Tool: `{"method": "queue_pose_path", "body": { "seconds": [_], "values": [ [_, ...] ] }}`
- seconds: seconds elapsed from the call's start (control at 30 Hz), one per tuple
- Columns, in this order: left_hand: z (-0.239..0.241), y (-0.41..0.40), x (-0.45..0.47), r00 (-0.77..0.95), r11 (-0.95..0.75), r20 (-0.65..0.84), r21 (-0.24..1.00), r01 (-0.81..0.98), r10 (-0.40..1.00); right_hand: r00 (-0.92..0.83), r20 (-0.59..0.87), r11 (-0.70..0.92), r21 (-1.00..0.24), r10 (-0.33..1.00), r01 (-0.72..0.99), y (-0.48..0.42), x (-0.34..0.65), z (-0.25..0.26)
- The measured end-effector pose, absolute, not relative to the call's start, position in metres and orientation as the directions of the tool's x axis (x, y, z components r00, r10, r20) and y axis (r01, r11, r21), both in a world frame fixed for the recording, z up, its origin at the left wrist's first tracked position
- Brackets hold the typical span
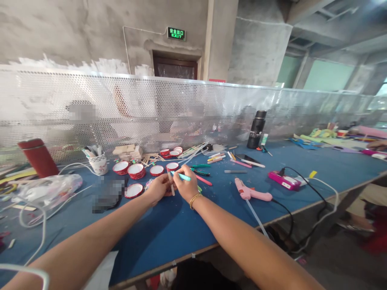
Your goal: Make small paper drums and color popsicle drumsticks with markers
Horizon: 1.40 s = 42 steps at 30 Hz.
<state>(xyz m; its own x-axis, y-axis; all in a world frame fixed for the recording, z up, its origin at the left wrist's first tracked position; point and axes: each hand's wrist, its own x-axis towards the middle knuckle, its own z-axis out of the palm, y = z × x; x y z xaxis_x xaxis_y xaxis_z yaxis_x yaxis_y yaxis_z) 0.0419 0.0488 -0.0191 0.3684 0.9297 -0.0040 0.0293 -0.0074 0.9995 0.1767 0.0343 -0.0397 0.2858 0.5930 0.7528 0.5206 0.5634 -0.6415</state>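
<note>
My left hand (pixel 159 188) is closed on a thin wooden craft stick (pixel 172 190), held upright just above the table. In my right hand (pixel 186 186) is a light teal marker (pixel 183 176), gripped like a pen, its tip end close to the stick. Several round red-rimmed pieces with white insides stand around my hands, among them a piece (pixel 134 191) left of my left hand and a piece (pixel 172 166) just beyond both. Green-handled pliers (pixel 201 172) and a red pen (pixel 204 180) lie right of my right hand.
On the blue table (pixel 169 241), a pink glue gun (pixel 250 192) and a magenta power strip (pixel 284 181) with cables lie to the right. A black bottle (pixel 256 131) stands behind them. A paper cup (pixel 98 163), a red bottle (pixel 39 158) and a plastic bag (pixel 50 187) are left.
</note>
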Motion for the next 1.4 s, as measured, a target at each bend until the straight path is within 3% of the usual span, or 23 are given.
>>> {"method": "queue_pose_path", "body": {
  "seconds": [1.4],
  "values": [
    [-0.018, 0.048, 0.043, 0.362, 0.004, -0.013, 1.0, 0.026, 0.932, 0.284, 0.744, 0.554, -0.649, 0.605, 0.521, 0.0357, 0.1768, -0.0402]
  ]
}}
